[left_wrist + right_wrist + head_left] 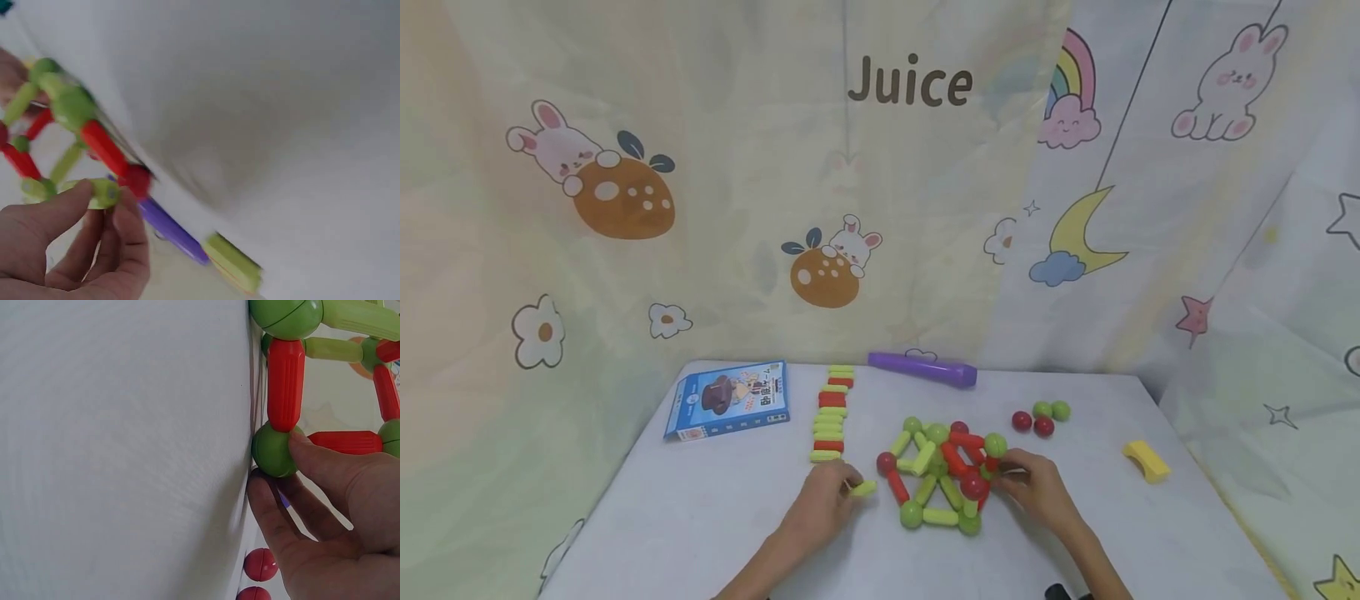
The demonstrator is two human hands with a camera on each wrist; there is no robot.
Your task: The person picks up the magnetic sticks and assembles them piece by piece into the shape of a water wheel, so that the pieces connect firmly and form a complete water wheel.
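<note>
Two hands work at the ball-and-rod frame (943, 475): left hand (826, 500) pinches a green rod (864, 489), right hand (1036, 492) grips a green ball (273, 450) at the frame's right.

I see blue box (727, 401) back left | purple marker (922, 369) by curtain | yellow block (1146, 460) right | loose balls (1041, 416)

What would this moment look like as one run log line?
left hand: pinches green stick | right hand: touches green ball of ball-and-stick frame | surface: table
</note>
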